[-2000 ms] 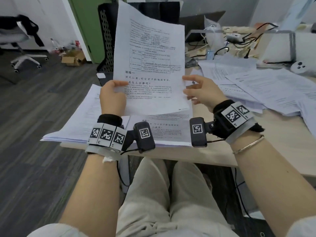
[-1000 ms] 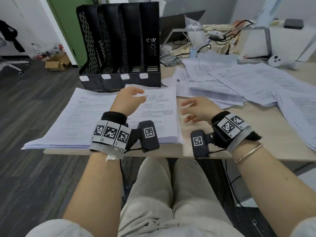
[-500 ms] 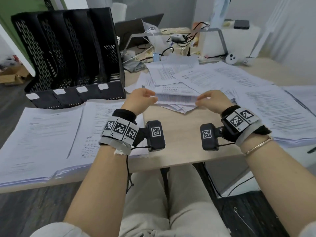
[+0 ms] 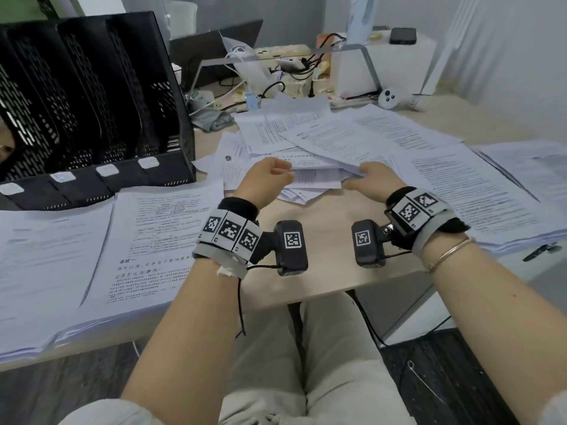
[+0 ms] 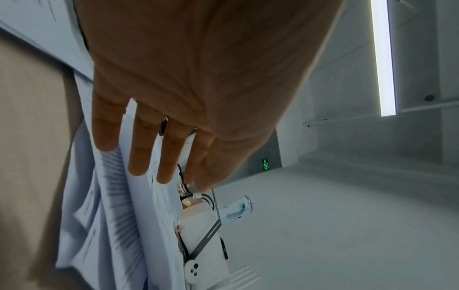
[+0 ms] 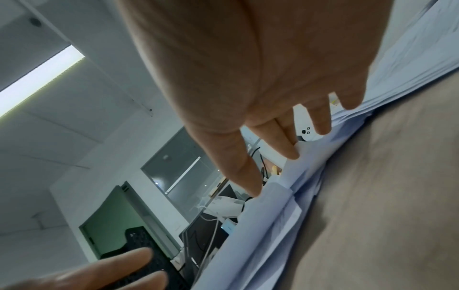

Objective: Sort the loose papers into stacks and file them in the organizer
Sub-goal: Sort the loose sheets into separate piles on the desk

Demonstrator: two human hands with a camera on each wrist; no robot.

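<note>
1. A person sits at a desk (image 4: 322, 265), seen from a head camera looking down at both hands.

2. The loose papers (image 4: 322, 142) lie in a messy overlapping heap at about 12 o'clock from the hands, spreading toward 2 o'clock across the desk.

3. The left hand (image 4: 267, 179) reaches the near left corner of the heap. In the left wrist view its fingers (image 5: 139, 157) are nearly straight and lie against the sheet edges; whether they pinch a sheet cannot be told for sure.

4. The right hand (image 4: 372, 180) meets the near right edge of the same heap. In the right wrist view its fingers (image 6: 285, 145) are extended, tips touching the paper edges, not clenched around anything.

5. The sheet between the two hands (image 4: 319, 176) runs left to right, from 9 to 3 o'clock, so its long edge faces the person. Both hands look equally near it, one at each end.

6. Two sorted stacks (image 4: 147, 240) lie flat at 9 o'clock from the left hand, side by side at the desk's near edge.

7. The black mesh organizer (image 4: 92, 111) stands upright at 10 o'clock, behind those stacks, its slots open toward the person. No sheets are seen standing in it.

8. Likely next: lift that sheet from both ends.
</note>
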